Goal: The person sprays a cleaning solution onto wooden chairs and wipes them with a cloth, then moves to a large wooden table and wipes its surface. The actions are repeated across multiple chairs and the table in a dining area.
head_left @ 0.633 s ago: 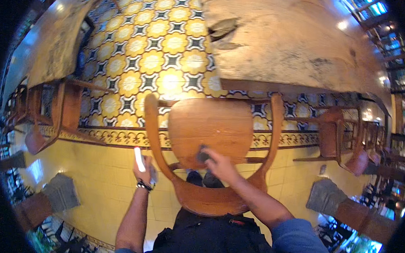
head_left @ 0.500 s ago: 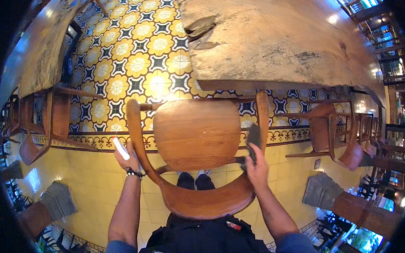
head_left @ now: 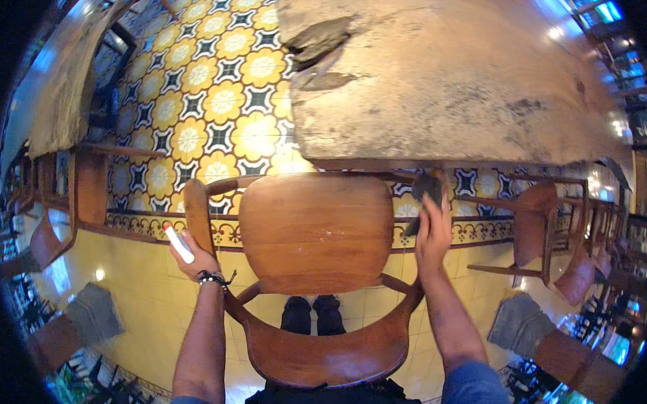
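Observation:
A brown wooden chair (head_left: pixel 314 234) with a rounded seat, curved arms and a low curved backrest (head_left: pixel 326 356) stands directly in front of me. My left hand (head_left: pixel 197 260) is closed around a slim white container (head_left: pixel 179 244) with a red tip, beside the chair's left arm (head_left: pixel 199 214). Toward the front end of the right arm, my right hand (head_left: pixel 434 233) presses a dark grey cloth-like piece (head_left: pixel 427 187) against the wood. The fingers lie over this piece, and they cover part of it and of the arm.
A thick wooden table (head_left: pixel 447 84) with a rough edge stands just beyond the chair. Another slab table (head_left: pixel 66 86) and a chair (head_left: pixel 90 190) are at the left; more chairs (head_left: pixel 535 220) stand at the right. Stone-based posts (head_left: pixel 94 311) flank me on the tiled floor (head_left: pixel 151 288).
My right hand has slid forward along the chair's right arm with the dark piece. My left hand still holds the white container, now slightly nearer to me. The view has shifted a little.

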The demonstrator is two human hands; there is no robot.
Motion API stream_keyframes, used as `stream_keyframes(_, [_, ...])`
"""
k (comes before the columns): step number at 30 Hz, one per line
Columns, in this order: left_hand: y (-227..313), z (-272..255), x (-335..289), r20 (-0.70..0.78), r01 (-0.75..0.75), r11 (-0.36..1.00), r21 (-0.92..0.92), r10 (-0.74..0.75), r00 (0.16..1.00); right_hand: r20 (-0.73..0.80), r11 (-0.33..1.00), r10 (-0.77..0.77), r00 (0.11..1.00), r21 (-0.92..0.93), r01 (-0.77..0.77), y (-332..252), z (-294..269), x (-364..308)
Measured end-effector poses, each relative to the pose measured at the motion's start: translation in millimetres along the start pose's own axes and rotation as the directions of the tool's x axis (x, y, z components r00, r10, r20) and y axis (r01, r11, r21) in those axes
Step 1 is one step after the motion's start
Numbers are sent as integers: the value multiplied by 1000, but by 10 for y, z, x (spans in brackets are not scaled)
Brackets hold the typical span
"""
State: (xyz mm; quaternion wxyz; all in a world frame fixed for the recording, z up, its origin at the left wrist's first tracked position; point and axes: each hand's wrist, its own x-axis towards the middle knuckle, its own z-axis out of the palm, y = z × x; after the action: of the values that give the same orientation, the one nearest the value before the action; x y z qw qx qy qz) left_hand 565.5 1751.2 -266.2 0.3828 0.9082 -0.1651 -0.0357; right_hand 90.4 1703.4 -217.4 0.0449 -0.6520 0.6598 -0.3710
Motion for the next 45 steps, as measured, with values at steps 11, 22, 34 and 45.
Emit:
stream_keyframes(11, [42, 19, -18, 14, 65, 998, -17, -64, 998, 466, 838, 537, 703, -386, -385, -155, 1037, -1139])
stream_keyframes(22, [-107, 80, 14, 53, 64, 982, -176, -55, 997, 240, 769, 537, 809, -533, -353, -324, 2957, -966])
stream_keyframes(34, [-135, 70, 14, 70, 73, 985, -154, -63, 996, 781, 845, -82, 619, -275, 458, -88, 2219, -1299])
stream_keyframes(45, [-154, 77, 42, 46, 65, 992, -109, -60, 997, 888, 807, -326, 324, 83, 585, -1146, 2436, -2045])
